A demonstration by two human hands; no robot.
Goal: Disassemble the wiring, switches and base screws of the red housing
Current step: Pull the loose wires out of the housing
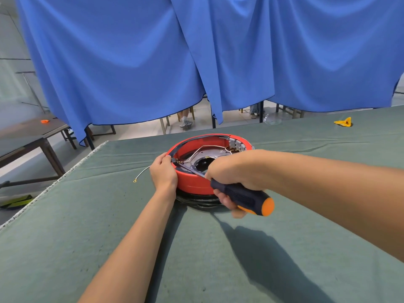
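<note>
On the green surface (87, 226), the right hand (231, 178) curls its fingers around a black-and-orange screwdriver (247, 196) reaching into the red housing (192, 184), whose left rim the left hand (163, 173) grips, a loose wire (142, 172) lying beside it.

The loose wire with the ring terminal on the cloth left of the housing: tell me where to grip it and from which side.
Pinch the loose wire from above, just behind its ring terminal. That end lies free on the green cloth, clear of both hands. The other end runs toward the red housing behind the left hand, so come in from the left, probably easiest.
</note>
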